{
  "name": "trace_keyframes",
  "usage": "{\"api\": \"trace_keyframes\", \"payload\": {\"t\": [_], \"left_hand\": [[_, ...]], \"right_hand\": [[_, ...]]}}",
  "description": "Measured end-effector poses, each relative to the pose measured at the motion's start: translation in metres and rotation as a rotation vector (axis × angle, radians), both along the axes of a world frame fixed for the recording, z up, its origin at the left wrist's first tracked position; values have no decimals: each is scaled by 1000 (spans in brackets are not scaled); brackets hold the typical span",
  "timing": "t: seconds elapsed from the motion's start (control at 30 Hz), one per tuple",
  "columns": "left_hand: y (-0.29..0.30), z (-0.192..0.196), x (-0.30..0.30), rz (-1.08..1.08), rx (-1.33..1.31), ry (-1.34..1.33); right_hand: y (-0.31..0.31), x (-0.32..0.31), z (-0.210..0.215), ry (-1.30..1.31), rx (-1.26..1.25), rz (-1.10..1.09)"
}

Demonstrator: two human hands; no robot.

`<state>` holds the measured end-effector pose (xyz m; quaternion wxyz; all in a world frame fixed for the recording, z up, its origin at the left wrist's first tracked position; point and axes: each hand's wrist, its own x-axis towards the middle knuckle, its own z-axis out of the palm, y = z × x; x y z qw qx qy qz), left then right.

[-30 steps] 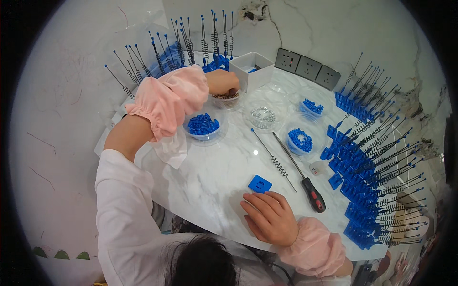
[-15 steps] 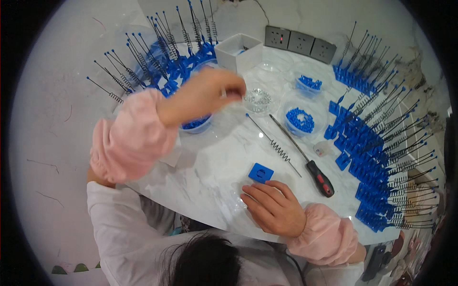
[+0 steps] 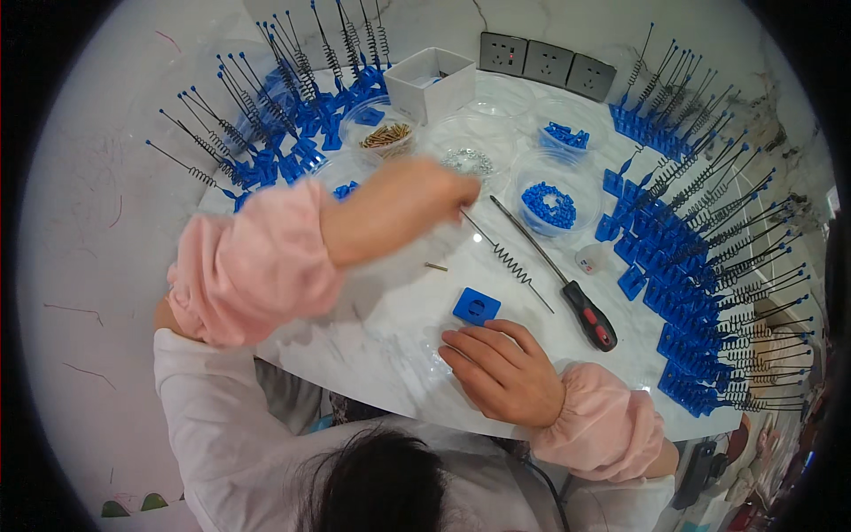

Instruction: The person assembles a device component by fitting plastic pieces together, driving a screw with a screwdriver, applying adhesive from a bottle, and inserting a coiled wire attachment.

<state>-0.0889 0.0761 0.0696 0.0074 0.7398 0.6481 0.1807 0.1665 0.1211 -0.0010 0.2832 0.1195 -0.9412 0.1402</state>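
Since the earlier frames, left hand has come back from the far bowls toward mid-table, now raised above the marble-look table, fingers bunched as if pinching smth small; blurred, so can't tell what, if anything, is in the pinch. Right hand hasn't shifted: flat on the table, fingers loosely spread, holding nothing, fingertips just beside the blue square base.

Nearby: a small brass screw lies loose on the table below the left hand. Spring rod lies diagonally, w/ the red-handled screwdriver alongside it to the right. Behind the left hand sit clear bowls: one w/ brass screws, one w/ small silvery bits, two w/ blue pieces. White square box at the back. Finished blue bases w/ spring rods stand in rows at far left and down the right edge.

Risks, as I judge them: loose screw could roll off or get swept by the pink sleeve, which hangs low over the work area. Same sleeve could catch the upright rods at far left and topple a row. If the pinch does hold a small part, a slip drops it among the clear bowls, hard to spot on the pale table.
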Motion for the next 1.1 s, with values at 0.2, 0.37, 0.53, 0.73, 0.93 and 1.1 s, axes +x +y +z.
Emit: {"api": "trace_keyframes", "payload": {"t": [0.2, 0.37, 0.53, 0.73, 0.93, 1.1], "left_hand": [[78, 8, -53, 65, -98, -15], [106, -16, -59, 120, -499, 154], [114, -22, -64, 30, -451, 173], [114, -21, -60, 33, -447, 208], [71, 48, -38, -78, -247, -158], [30, 22, 1, -181, -490, -117]], "right_hand": [[0, 1, 1, 1, -49, 4], [2, 0, -4, 2, -56, 9], [2, 0, 1, 7, -58, 1], [3, 0, 2, -7, -64, 3], [1, 1, 1, 7, -89, 2], [2, -2, 0, -2, -34, 0]]}}
